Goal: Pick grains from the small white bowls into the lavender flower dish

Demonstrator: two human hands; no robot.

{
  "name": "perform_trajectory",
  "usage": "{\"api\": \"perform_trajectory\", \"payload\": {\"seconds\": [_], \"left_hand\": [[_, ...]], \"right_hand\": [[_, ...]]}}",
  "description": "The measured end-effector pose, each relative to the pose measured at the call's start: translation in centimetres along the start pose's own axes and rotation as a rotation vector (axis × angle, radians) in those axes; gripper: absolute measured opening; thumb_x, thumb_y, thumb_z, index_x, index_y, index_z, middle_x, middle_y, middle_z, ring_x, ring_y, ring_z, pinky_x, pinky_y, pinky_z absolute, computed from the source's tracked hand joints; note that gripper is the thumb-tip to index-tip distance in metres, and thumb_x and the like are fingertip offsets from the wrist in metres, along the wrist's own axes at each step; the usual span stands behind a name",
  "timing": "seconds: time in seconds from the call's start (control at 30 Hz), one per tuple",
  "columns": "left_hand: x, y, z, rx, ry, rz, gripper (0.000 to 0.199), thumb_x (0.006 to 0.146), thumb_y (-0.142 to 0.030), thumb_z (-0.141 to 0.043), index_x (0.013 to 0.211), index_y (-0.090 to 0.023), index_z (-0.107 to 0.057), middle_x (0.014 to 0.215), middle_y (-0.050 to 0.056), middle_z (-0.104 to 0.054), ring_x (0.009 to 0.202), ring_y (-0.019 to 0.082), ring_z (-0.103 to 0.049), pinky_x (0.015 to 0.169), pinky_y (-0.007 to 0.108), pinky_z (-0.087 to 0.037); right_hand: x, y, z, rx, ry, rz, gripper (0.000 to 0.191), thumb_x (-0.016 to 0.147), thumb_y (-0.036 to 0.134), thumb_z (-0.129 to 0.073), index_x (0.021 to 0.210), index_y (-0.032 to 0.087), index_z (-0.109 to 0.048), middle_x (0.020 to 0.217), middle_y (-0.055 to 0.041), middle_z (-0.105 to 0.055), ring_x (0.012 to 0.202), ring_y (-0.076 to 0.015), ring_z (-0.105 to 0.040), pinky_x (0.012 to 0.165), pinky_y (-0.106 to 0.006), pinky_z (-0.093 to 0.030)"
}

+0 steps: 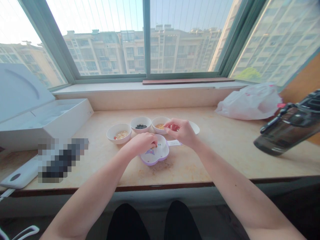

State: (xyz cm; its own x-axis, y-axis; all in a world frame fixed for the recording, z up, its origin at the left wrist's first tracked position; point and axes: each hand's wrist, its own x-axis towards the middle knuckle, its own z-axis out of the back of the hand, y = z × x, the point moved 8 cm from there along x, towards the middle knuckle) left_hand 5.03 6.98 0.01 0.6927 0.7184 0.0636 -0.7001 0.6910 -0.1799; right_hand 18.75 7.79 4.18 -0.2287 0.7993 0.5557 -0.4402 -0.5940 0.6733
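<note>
An apartment home: a stone window counter [212, 160] faces residential tower blocks [100, 53] outside.

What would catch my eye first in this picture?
The big window at the back comes first, with apartment blocks beyond it. Below it on the ledge sit three small white bowls of seeds. In front of them, the left hand reaches into a purple-rimmed dish, and the right hand is just beyond it.

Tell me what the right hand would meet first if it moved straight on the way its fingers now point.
The right hand points its fingertips at the white bowl of yellow grains, so that bowl's rim looks first in line, though depth is hard to judge from this view.
</note>
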Motion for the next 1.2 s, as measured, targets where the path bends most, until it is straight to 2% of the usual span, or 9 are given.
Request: {"api": "perform_trajectory", "payload": {"seconds": [0.13, 0.53, 0.67, 0.77, 0.83, 0.9, 1.0, 1.07, 1.2], "left_hand": [[0.0, -0.5, -0.3, 0.063, 0.046, -0.041, 0.023, 0.091, -0.016, -0.05, 0.082, -0.017, -0.071, 0.096, 0.007, -0.073, 0.091, 0.021, -0.069, 0.078, 0.028, -0.049], [0.0, -0.9, -0.5, 0.13, 0.041, -0.026, 0.024, 0.092, -0.014, -0.044, 0.081, -0.016, -0.066, 0.099, 0.008, -0.074, 0.09, 0.022, -0.071, 0.077, 0.029, -0.051], [0.0, -0.7, -0.4, 0.118, 0.042, -0.02, 0.021, 0.091, -0.017, -0.048, 0.08, -0.017, -0.065, 0.096, 0.008, -0.073, 0.085, 0.022, -0.07, 0.073, 0.03, -0.05], [0.0, -0.5, -0.1, 0.095, 0.032, -0.013, 0.021, 0.091, -0.018, -0.048, 0.08, -0.017, -0.066, 0.094, 0.008, -0.073, 0.083, 0.021, -0.07, 0.073, 0.029, -0.049], [0.0, -0.5, 0.1, 0.062, 0.026, -0.012, 0.022, 0.092, -0.018, -0.047, 0.08, -0.017, -0.066, 0.093, 0.007, -0.073, 0.082, 0.02, -0.069, 0.073, 0.029, -0.048], [0.0, -0.5, 0.2, 0.008, 0.02, -0.022, 0.022, 0.092, -0.017, -0.047, 0.08, -0.018, -0.065, 0.091, 0.006, -0.073, 0.082, 0.02, -0.068, 0.073, 0.028, -0.047], [0.0, -0.4, 0.4, -0.086, -0.008, -0.05, 0.02, 0.091, -0.016, -0.047, 0.08, -0.018, -0.064, 0.088, 0.004, -0.073, 0.082, 0.018, -0.066, 0.072, 0.028, -0.045], [0.0, 0.0, 0.8, -0.134, -0.056, -0.042, 0.02, 0.091, -0.017, -0.047, 0.08, -0.018, -0.064, 0.086, 0.003, -0.071, 0.081, 0.017, -0.064, 0.072, 0.027, -0.044], [-0.3, 2.2, 2.7, -0.241, -0.246, 0.075, 0.019, 0.091, -0.023, -0.048, 0.081, -0.018, -0.064, 0.084, 0.002, -0.069, 0.077, 0.016, -0.061, 0.07, 0.028, -0.043]], "right_hand": [[0.0, 0.2, 0.0, 0.003, 0.007, 0.027, 0.013, 0.08, 0.031, -0.07, 0.081, 0.02, -0.076, 0.067, 0.0, -0.067, 0.056, -0.0114, -0.051, 0.053, -0.026, -0.039], [0.0, 0.0, 0.0, -0.004, -0.004, 0.016, 0.014, 0.08, 0.032, -0.07, 0.082, 0.02, -0.076, 0.069, -0.0009, -0.068, 0.056, -0.0121, -0.052, 0.053, -0.026, -0.04], [0.3, -0.4, 1.1, -0.097, -0.074, -0.013, 0.018, 0.082, 0.035, -0.067, 0.084, 0.019, -0.075, 0.072, -0.0023, -0.07, 0.056, -0.0134, -0.054, 0.057, -0.028, -0.043], [0.8, -1.4, 3.2, -0.343, -0.206, -0.095, 0.017, 0.083, 0.03, -0.063, 0.087, 0.019, -0.075, 0.075, -0.0044, -0.072, 0.063, -0.0171, -0.061, 0.066, -0.031, -0.047], [0.9, -2.6, 4.5, -0.542, -0.244, -0.213, 0.017, 0.083, 0.027, -0.061, 0.087, 0.019, -0.076, 0.079, -0.0067, -0.074, 0.072, -0.0212, -0.065, 0.071, -0.033, -0.047], [0.8, -4.1, 5.4, -0.698, -0.207, -0.368, 0.018, 0.082, 0.027, -0.06, 0.086, 0.02, -0.077, 0.083, -0.0093, -0.075, 0.079, -0.0254, -0.068, 0.07, -0.034, -0.047], [0.3, -6.0, 5.6, -0.827, -0.067, -0.537, 0.02, 0.083, 0.029, -0.06, 0.081, 0.021, -0.078, 0.083, -0.0132, -0.075, 0.084, -0.0299, -0.07, 0.068, -0.036, -0.047], [0.1, -6.5, 5.5, -0.863, -0.019, -0.575, 0.023, 0.085, 0.03, -0.059, 0.082, 0.021, -0.079, 0.084, -0.0147, -0.075, 0.086, -0.0308, -0.07, 0.07, -0.037, -0.048], [0.2, -6.0, 5.2, -0.835, -0.067, -0.524, 0.028, 0.087, 0.038, -0.059, 0.097, 0.022, -0.08, 0.09, -0.0138, -0.076, 0.09, -0.0295, -0.07, 0.074, -0.036, -0.048]]}}
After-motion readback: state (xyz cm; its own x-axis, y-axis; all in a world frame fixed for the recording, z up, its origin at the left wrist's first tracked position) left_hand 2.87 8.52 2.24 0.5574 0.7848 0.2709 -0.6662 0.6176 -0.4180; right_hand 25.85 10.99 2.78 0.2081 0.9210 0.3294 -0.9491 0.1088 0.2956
